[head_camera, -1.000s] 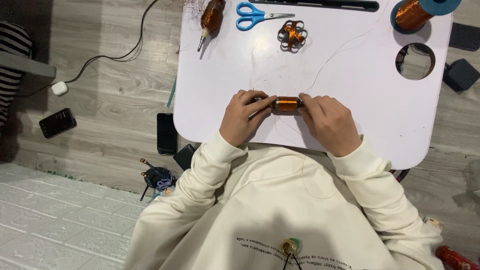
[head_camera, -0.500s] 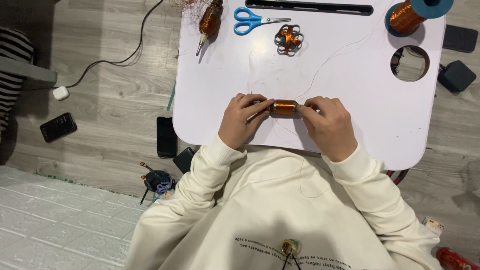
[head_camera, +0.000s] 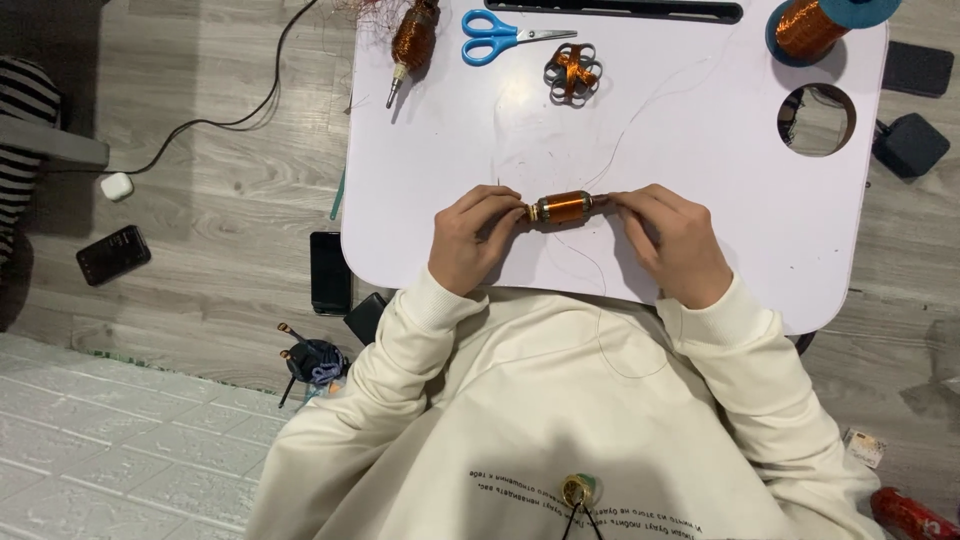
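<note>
Small cylindrical coil of copper-coloured wire (head_camera: 563, 207) held level just above white lap table (head_camera: 700, 240), pinched at its ends: left hand (head_camera: 474, 237) fingertips closed on one end, right hand (head_camera: 672, 241) on the other.

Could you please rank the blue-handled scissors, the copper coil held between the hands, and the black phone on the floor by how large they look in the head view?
1. Blue-handled scissors, the longest.
2. Black phone and copper coil look about alike. The phone lies lower, on the floor, farther from the camera, so I would not rank these two.
</note>
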